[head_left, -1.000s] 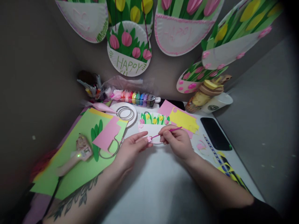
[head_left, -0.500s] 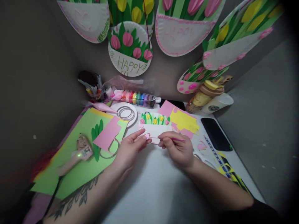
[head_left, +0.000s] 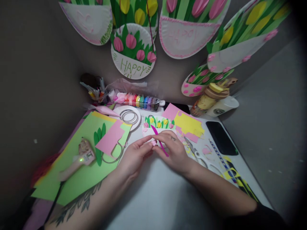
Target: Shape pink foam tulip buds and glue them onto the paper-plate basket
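Between the fingertips of my left hand (head_left: 137, 152) is a small pink clay flower (head_left: 153, 143), pinched by thumb and forefinger. My right hand (head_left: 174, 150) is closed around a magenta modelling tool (head_left: 160, 140), which slants across its fingers. The right fingertips also meet the flower's edge. Just beyond my hands lies a small paper-plate basket (head_left: 159, 126) with yellow and pink paper tulips over green leaves. A pink clay flower (head_left: 145, 129) sits on its left side. My hands cover the basket's lower part.
Green paper sheets (head_left: 72, 172) with a glue gun (head_left: 82, 158) on them lie left. White-handled scissors (head_left: 201, 158) and a phone (head_left: 222, 137) are right. Coloured clay pots (head_left: 141, 100) and a cup (head_left: 223, 107) stand at the back. Finished plates (head_left: 133, 65) hang on the wall.
My right hand has moved left to meet the left fingertips. The tool has swung from pointing left at the flower to a steep slant, and the scissors are more exposed.
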